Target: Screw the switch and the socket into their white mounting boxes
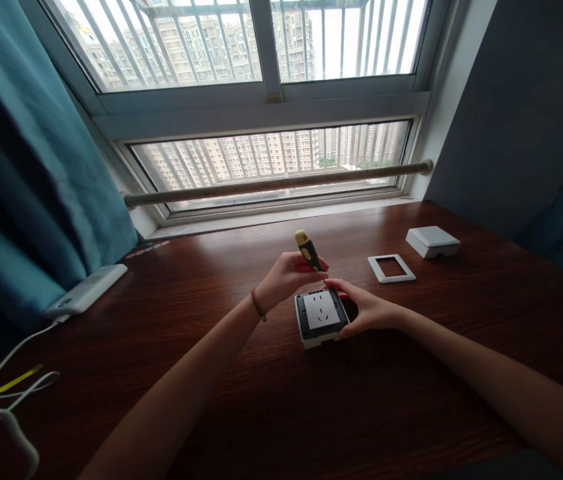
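A wall socket point(321, 311) with a white face, dark surround and white box below lies on the brown table. My left hand point(292, 275) is closed round a screwdriver point(307, 248) with a black and yellow handle. The screwdriver leans, its shaft pointing down to the socket's far right corner; the tip is too small to make out. My right hand point(364, 308) grips the socket's right side, thumb at the near corner and fingers at the far one. To the right of the hands lies a white square cover frame point(375, 268).
Behind the cover frame sits a white box-shaped switch or socket unit point(433, 241). At the left are a white power bank point(86, 291), its white cable point(16, 333) and a yellow strip point(14, 381). A blue curtain point(26, 153) hangs beside the window, with a rail point(281, 183) across it.
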Tool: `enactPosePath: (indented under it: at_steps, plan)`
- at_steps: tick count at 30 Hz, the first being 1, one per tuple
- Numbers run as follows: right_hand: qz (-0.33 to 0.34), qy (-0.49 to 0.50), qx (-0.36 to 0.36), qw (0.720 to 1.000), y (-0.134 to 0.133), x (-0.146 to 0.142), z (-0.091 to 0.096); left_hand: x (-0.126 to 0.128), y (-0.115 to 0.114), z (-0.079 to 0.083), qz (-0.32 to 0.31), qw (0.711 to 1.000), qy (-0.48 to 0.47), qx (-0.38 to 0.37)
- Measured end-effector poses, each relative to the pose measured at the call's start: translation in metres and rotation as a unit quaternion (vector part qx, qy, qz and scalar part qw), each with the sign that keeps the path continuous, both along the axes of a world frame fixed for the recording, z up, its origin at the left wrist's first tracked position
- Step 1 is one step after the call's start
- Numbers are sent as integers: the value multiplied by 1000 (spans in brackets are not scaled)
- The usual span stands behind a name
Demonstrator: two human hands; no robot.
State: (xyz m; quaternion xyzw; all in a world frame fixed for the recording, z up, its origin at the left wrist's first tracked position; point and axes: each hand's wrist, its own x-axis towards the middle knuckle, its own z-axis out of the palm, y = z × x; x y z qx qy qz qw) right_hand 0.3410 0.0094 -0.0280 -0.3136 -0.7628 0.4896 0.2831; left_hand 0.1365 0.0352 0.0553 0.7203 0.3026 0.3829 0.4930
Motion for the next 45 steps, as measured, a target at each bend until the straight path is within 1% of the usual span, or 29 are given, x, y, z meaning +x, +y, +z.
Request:
enactPosePath:
  at_steps: [4,6,12,14,18,20,22,23,25,28,31,33,34,38,40,42,45]
  plan:
    - [-1,-2,-8,1000,-1,0,0,-7,-3,-2,-30,999,-17,-16]
    - [-5,-6,-5,1000,-1,0,0,-7,-5,-2,-30,999,-11,-2]
    - [-3,-8,12,1000,0,0,-1,-1,-10,-7,26,994,38,102]
    - [-2,-4,13,1000,-1,-1,0,1,-12,-9,48,990,48,125]
    - [6,4,20,1000,-2,-3,4,6,-18,-14,117,977,70,166]
    - [12,7,23,1000,-2,-4,5,8,-20,-15,133,972,71,179]
    - [12,7,21,1000,-2,-4,4,8,-20,-16,129,974,63,175]
    - [10,5,18,1000,-1,-3,3,8,-20,-16,117,978,54,165]
    - [2,-1,8,1000,0,-3,0,8,-20,-14,73,988,28,134]
    - [-7,-13,0,1000,1,-1,-3,7,-21,-11,-10,996,-21,82]
    - [-7,-18,5,1000,1,-1,-4,8,-23,-9,-51,996,-45,56]
    - [-6,-17,6,1000,1,-2,-4,10,-23,-10,-45,996,-52,52]
    - [-5,-15,7,1000,1,-2,-3,10,-23,-12,-27,997,-54,54]
    - [6,-6,18,1000,0,-3,1,14,-23,-22,95,990,-48,92]
    - [10,-4,19,1000,0,-3,3,15,-23,-26,131,985,-50,100]
    - [9,-4,20,1000,-1,-3,4,17,-24,-26,124,987,-69,82]
    - [8,-4,20,1000,0,-3,3,18,-26,-21,65,993,-92,38]
